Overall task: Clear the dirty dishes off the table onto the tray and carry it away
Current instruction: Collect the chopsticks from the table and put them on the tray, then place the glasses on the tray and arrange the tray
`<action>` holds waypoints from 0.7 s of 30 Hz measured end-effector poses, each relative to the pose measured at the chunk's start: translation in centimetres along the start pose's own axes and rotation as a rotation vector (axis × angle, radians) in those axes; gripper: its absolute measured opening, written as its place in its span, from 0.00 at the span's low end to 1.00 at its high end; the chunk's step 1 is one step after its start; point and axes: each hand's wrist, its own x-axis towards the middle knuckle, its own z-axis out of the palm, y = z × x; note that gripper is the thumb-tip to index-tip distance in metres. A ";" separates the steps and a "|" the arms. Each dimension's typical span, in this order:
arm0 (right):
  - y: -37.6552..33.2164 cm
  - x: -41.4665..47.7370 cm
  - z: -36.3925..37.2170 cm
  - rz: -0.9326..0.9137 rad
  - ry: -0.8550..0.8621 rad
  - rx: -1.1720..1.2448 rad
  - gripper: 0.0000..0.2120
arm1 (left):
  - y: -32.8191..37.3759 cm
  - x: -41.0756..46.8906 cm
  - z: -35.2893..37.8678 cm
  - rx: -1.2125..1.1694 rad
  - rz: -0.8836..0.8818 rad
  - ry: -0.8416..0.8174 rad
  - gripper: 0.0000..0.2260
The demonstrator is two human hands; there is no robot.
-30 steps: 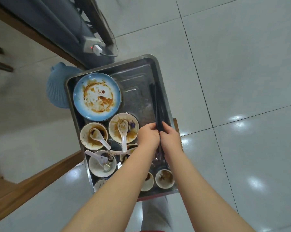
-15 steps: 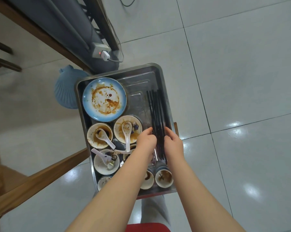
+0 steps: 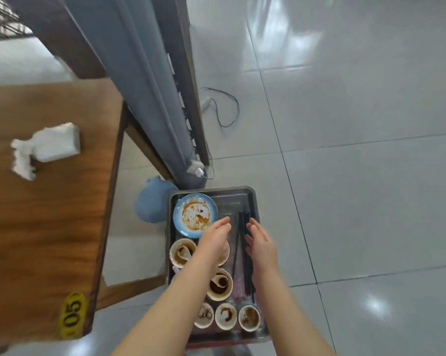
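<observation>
Pale glossy floor tiles (image 3: pixel 358 129) fill the right and far side of the scene. At left stands a wooden table (image 3: pixel 49 222), with a white tissue pack (image 3: pixel 52 145) lying on its far part. A long grey padded panel (image 3: pixel 139 86) runs from far left down towards the middle.

Right of the table's near corner sits the metal tray (image 3: pixel 253 201), loaded with dirty dishes. What it rests on is hidden.

The left hand (image 3: pixel 214 240) and right hand (image 3: pixel 261 242) hover over the tray's middle, palms facing each other, fingers straight and relaxed, gripping nothing. A bundle of black chopsticks (image 3: pixel 245 268) lies lengthwise between them, along the tray's right side; whether the right fingers touch it I cannot tell.

A blue sauce-smeared plate (image 3: pixel 195 214) fills the tray's far left corner. Near it is a stained bowl (image 3: pixel 182 253) with a spoon inside, and another bowl (image 3: pixel 219 283) sits nearer. Three small cups (image 3: pixel 225 316) line the near edge.

A yellow tag (image 3: pixel 71 316) reading 05 marks the table's near edge.
</observation>
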 end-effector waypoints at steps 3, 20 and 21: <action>-4.2 -3.2 2.1 -0.129 -0.056 -0.019 0.15 | 3.3 -3.8 -2.2 -0.113 0.135 0.006 0.13; -9.4 -27.0 21.4 -0.634 -0.682 0.077 0.18 | 8.1 -26.9 -28.1 -0.557 0.862 0.101 0.12; -8.7 -28.5 22.8 -0.647 -0.717 0.079 0.20 | 7.5 -27.9 -30.0 -0.589 0.882 0.116 0.12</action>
